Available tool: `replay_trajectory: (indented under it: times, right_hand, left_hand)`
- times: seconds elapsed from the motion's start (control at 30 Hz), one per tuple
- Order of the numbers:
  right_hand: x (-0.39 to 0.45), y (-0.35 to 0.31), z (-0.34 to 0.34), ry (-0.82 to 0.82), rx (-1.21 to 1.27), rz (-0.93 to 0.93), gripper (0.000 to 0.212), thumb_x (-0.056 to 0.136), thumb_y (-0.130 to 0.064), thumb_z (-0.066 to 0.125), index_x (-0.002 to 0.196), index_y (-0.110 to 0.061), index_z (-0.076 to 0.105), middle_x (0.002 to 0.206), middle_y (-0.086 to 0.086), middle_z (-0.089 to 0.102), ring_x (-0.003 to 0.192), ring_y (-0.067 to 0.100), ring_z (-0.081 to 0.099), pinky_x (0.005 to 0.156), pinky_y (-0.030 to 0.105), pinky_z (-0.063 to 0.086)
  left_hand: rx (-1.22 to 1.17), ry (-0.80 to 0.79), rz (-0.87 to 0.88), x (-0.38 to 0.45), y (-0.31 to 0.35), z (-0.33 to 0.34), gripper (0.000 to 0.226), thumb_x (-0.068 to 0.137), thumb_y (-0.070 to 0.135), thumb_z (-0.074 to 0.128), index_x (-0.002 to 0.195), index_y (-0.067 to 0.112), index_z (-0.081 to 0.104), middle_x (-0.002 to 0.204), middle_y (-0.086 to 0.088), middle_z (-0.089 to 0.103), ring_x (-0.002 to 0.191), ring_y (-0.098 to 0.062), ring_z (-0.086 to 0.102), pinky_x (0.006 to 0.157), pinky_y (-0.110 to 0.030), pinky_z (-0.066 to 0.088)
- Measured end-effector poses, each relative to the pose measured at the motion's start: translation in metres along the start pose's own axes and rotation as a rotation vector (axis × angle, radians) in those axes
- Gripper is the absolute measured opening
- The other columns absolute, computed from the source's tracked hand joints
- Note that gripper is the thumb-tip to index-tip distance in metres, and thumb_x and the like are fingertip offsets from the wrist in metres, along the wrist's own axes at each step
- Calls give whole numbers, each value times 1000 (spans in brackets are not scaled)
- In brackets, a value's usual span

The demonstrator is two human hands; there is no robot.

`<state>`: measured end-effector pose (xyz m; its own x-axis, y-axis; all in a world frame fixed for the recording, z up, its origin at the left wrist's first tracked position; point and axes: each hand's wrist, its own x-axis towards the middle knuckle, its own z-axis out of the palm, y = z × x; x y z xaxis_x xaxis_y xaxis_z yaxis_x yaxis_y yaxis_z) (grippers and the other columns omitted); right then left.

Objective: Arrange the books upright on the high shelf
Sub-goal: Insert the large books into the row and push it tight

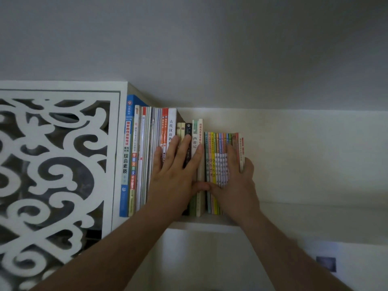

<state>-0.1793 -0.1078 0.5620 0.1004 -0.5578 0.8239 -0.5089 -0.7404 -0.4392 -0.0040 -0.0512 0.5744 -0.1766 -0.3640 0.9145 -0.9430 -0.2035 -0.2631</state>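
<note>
A row of upright books stands on the high white shelf [210, 224]. Tall books, led by a blue one [126, 156], fill the left end. Mid-height books such as a white-spined one [194, 139] come after, then several thin colourful books [218, 156] at the right end. My left hand [174, 173] lies flat with straight fingers against the spines of the middle books. My right hand [237, 177] wraps the right end of the thin books, its fingers curled around the outermost one [241, 152] and its thumb across the spines below.
A white carved fretwork panel [52, 164] closes the shelf's left side, right next to the blue book. The white wall and ceiling lie behind and above. To the right of the books the shelf [315, 211] runs on bare. A small dark patch [326, 263] sits on the wall lower right.
</note>
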Motion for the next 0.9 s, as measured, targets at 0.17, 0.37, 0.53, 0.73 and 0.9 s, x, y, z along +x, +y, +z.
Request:
replay_trajectory:
  times: [0.17,0.37,0.53,0.73,0.9]
  right_hand:
    - [-3,2,-1,0,15,-2,119,82,-57,81,151,-71,-15,163,-7,10,142,38,44,108,59,51]
    - [-4,1,-4,8,-13,24,112,85,-54,79,156,-65,-8,164,-6,11,140,41,46,108,56,51]
    - [-5,0,-4,17,-14,29,113,87,-52,79,155,-67,-10,162,-7,10,142,43,44,109,61,49]
    - [-4,0,-4,16,10,26,112,86,-50,79,154,-69,-9,154,-13,14,136,39,50,107,56,52]
    - [-2,-3,-4,-3,-11,58,112,85,-54,77,150,-72,-12,165,-8,6,142,42,45,111,62,47]
  left_hand:
    - [28,1,65,-2,-3,-1,93,91,85,27,166,30,17,174,-14,6,160,-37,-1,125,-65,9]
    - [23,-11,101,-7,-20,-1,89,97,74,32,166,18,19,175,-8,7,161,-29,-2,128,-59,11]
    - [-19,-6,97,-8,-19,-4,87,94,71,46,164,23,27,174,-8,12,161,-31,3,128,-58,12]
    - [-54,133,99,23,-26,-34,68,95,64,53,152,27,48,154,-6,49,139,-32,44,112,-52,33]
    - [77,11,79,73,-51,-53,71,97,68,37,148,20,46,148,-7,53,149,-40,29,121,-65,20]
